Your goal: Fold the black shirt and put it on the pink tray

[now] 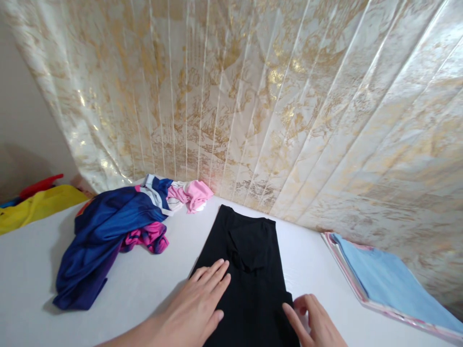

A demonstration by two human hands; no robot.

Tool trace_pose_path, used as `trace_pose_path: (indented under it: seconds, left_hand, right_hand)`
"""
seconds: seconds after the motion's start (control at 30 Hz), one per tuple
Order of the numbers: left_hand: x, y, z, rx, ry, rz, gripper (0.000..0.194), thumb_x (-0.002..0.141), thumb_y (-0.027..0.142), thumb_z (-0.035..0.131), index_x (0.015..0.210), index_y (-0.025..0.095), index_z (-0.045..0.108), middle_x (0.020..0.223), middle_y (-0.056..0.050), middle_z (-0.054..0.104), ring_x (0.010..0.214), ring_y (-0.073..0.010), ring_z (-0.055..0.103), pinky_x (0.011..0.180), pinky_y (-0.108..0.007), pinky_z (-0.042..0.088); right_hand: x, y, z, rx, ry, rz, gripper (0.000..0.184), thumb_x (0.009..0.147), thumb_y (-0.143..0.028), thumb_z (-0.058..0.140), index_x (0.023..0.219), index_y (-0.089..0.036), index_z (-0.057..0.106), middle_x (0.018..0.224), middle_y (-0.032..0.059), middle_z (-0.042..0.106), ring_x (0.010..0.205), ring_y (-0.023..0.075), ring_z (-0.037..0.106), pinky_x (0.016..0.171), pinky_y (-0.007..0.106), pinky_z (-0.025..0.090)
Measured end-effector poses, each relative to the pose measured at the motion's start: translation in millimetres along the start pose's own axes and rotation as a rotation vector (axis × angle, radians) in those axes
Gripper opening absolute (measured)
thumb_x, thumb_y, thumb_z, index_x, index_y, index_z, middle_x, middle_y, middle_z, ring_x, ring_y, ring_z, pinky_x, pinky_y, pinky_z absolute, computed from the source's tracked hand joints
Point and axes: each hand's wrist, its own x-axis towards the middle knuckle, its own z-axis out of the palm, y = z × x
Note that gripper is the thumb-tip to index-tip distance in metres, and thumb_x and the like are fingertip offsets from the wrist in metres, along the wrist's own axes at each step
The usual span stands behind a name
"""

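A black garment (249, 260) lies folded lengthwise on the white surface (152, 284), running from the near edge toward the wall. My left hand (197, 303) rests flat on its left edge, fingers stretched out and open. My right hand (314, 323) is at the garment's lower right edge. Its fingers curl loosely against the fabric's side. Whether it pinches the cloth is not clear.
A heap of unfolded clothes (112, 231) in blue, pink and white lies at the left. Yellow and red cloth (36, 202) sits at the far left. A stack of folded garments with a light blue top (383, 277) lies at the right. A gold-patterned curtain (253, 106) hangs behind.
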Motion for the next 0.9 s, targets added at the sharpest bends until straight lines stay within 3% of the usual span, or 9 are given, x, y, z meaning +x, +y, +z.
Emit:
trace_pose_path:
  seconds: [0.1, 0.2, 0.33, 0.43, 0.63, 0.77, 0.9]
  left_hand:
    - [21, 14, -3.7, -0.046, 0.01, 0.015, 0.054, 0.084, 0.016, 0.056, 0.137, 0.018, 0.046, 0.147, -0.01, 0.041, 0.134, -0.0288, 0.036, 0.108, -0.047, 0.032]
    - [47, 26, -3.3, -0.121, 0.058, 0.079, 0.046, 0.083, 0.018, 0.061, 0.128, 0.02, 0.052, 0.131, -0.007, 0.054, 0.119, -0.0251, 0.047, 0.101, -0.041, 0.037]
    - [81, 33, 7.2, -0.207, 0.039, 0.228, 0.04, 0.083, 0.02, 0.065, 0.122, 0.018, 0.055, 0.118, -0.006, 0.061, 0.11, -0.0229, 0.05, 0.096, -0.036, 0.037]
    - [96, 33, 19.1, -0.284, 0.019, 0.249, 0.037, 0.084, 0.026, 0.068, 0.118, 0.019, 0.057, 0.111, -0.004, 0.065, 0.107, -0.0221, 0.052, 0.092, -0.035, 0.037]
    - [103, 32, 35.1, -0.343, 0.101, 0.187, 0.018, 0.085, 0.028, 0.068, 0.1, 0.022, 0.06, 0.099, 0.002, 0.066, 0.099, -0.0189, 0.053, 0.091, -0.034, 0.032]
    - [102, 31, 38.6, -0.348, 0.132, 0.221, 0.018, 0.082, 0.03, 0.071, 0.094, 0.021, 0.061, 0.099, 0.003, 0.066, 0.1, -0.018, 0.053, 0.091, -0.034, 0.03]
    - [102, 30, 38.9, -0.374, 0.135, 0.272, 0.017, 0.084, 0.035, 0.069, 0.089, 0.02, 0.064, 0.105, 0.002, 0.066, 0.106, -0.0183, 0.052, 0.096, -0.036, 0.027]
  right_hand:
    - [4, -11, 5, 0.024, 0.003, 0.011, 0.037, 0.082, -0.061, 0.053, 0.072, -0.026, 0.054, 0.072, 0.001, 0.063, 0.066, 0.019, 0.063, 0.065, 0.03, 0.051]
    - [6, -13, 7, 0.114, -0.03, 0.053, 0.037, 0.084, -0.06, 0.048, 0.071, -0.026, 0.054, 0.064, -0.001, 0.059, 0.056, 0.0172, 0.058, 0.058, 0.028, 0.048]
    - [6, -16, 2, 0.393, -0.061, 0.156, 0.04, 0.083, -0.062, 0.047, 0.071, -0.025, 0.054, 0.059, -0.0026, 0.054, 0.053, 0.0158, 0.052, 0.053, 0.026, 0.044]
    - [6, -23, -4, 0.616, -0.094, 0.176, 0.04, 0.08, -0.062, 0.053, 0.068, -0.024, 0.054, 0.06, -0.0028, 0.05, 0.056, 0.0153, 0.05, 0.053, 0.025, 0.043]
    - [4, -38, -2, 0.895, 0.036, 0.325, 0.034, 0.075, -0.056, 0.063, 0.088, -0.025, 0.057, 0.062, -0.0039, 0.054, 0.057, 0.0142, 0.052, 0.053, 0.023, 0.043]
    - [10, -40, -3, 0.847, -0.006, 0.262, 0.039, 0.071, -0.047, 0.07, 0.1, -0.024, 0.057, 0.078, 0.0012, 0.065, 0.07, 0.0176, 0.061, 0.063, 0.027, 0.05]
    - [17, -33, -6, 0.874, -0.01, 0.22, 0.039, 0.067, -0.044, 0.071, 0.099, -0.025, 0.059, 0.094, 0.0064, 0.068, 0.088, 0.0227, 0.065, 0.075, 0.032, 0.053]
